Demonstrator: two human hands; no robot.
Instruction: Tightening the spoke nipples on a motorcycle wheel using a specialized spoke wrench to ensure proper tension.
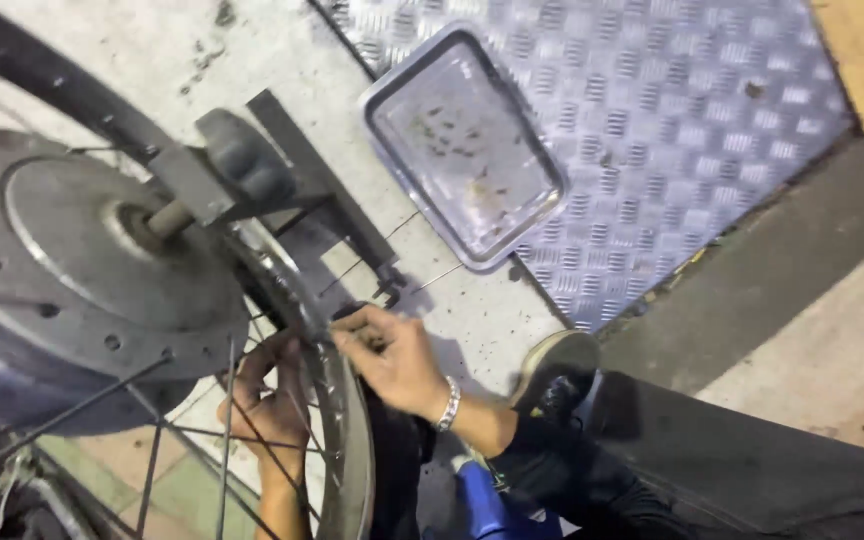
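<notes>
A spoked wheel (pixel 132 330) fills the left side of the view, its black tyre (pixel 42 75) arcing away above both hands and its metal rim (pixel 344 440) running down between them. Up and left of the hands sits the grey hub drum (pixel 102 250), with an axle stub passing through a dark stand bracket (pixel 282 175) that rises just above the right hand. Beyond that hand, up and to its right, a sheet of tread-pattern metal plate (pixel 672 110) covers the concrete floor (pixel 452 320), and an empty, scuffed steel tray (pixel 462 145) lies across its edge, well apart from the fingers. Just right of the right wrist is the person's shoe (pixel 555 370), with a dark trouser leg (pixel 752 460) stretching further right.

The right hand (pixel 392 355), a metal bracelet (pixel 449 403) at the wrist, rests over the outer side of the rim, its fingers pinched narrow at the rim's edge; whether they hold a small part cannot be told. The left hand (pixel 267 400) reaches through the spokes (pixel 222 430) on the inner side of the rim, fingers curled toward it just beside the right hand; its grip is hidden behind the spokes and cannot be told.
</notes>
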